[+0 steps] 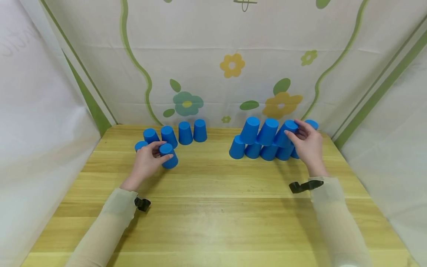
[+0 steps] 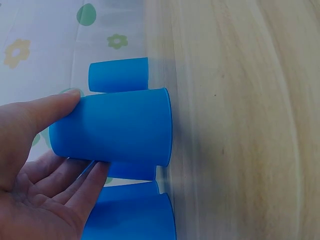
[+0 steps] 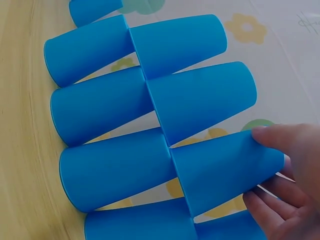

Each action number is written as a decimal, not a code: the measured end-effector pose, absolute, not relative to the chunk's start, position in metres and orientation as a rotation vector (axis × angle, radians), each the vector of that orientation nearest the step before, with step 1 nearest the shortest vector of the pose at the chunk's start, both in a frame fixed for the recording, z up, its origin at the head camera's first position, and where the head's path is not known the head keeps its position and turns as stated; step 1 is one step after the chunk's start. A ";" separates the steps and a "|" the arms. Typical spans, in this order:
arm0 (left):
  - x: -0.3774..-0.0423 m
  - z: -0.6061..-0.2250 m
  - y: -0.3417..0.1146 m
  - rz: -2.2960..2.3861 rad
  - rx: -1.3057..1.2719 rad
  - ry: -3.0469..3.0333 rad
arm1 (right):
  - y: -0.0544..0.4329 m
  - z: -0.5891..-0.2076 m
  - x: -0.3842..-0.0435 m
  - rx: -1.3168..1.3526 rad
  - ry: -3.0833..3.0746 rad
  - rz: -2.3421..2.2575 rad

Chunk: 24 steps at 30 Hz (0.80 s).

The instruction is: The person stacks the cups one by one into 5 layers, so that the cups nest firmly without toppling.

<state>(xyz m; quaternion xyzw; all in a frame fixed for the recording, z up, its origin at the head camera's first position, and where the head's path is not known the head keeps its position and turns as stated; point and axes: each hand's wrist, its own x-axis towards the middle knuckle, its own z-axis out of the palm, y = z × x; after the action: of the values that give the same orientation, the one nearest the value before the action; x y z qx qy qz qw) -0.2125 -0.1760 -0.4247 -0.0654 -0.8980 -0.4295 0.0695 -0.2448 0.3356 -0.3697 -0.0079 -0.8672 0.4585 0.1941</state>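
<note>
Head camera overlooks the cups (image 1: 268,133) wrist cameras view closely.

Cup row (image 1: 169,137) left, stacked cups (image 1: 268,134) right.

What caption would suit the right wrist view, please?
Right hand gripping an upper blue cup above the lower row of cups.

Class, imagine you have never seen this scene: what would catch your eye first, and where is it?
First, the two-level wall of upside-down blue cups at the far right of the table, where the right hand grips an upper cup. Next, over at the left, the left hand holds another cup in front of a single-level group of blue cups. Behind it all hangs a white cloth printed with flowers.
</note>
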 end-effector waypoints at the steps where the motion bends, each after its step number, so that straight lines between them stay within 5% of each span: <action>1: -0.212 -0.425 -0.176 -1.293 -0.197 -2.702 | 0.335 -0.370 -0.245 -0.021 -2.423 1.290; 24: -0.216 -0.390 -0.140 -1.327 -0.405 -2.567 | 0.342 -0.373 -0.227 0.047 -2.315 1.345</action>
<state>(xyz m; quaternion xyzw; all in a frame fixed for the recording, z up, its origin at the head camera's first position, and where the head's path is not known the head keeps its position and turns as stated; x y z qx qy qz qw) -0.2165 -0.1404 -0.3895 -0.1378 -0.8742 -0.4520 0.1115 -0.2266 0.3423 -0.3727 0.0172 -0.8414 0.4888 0.2298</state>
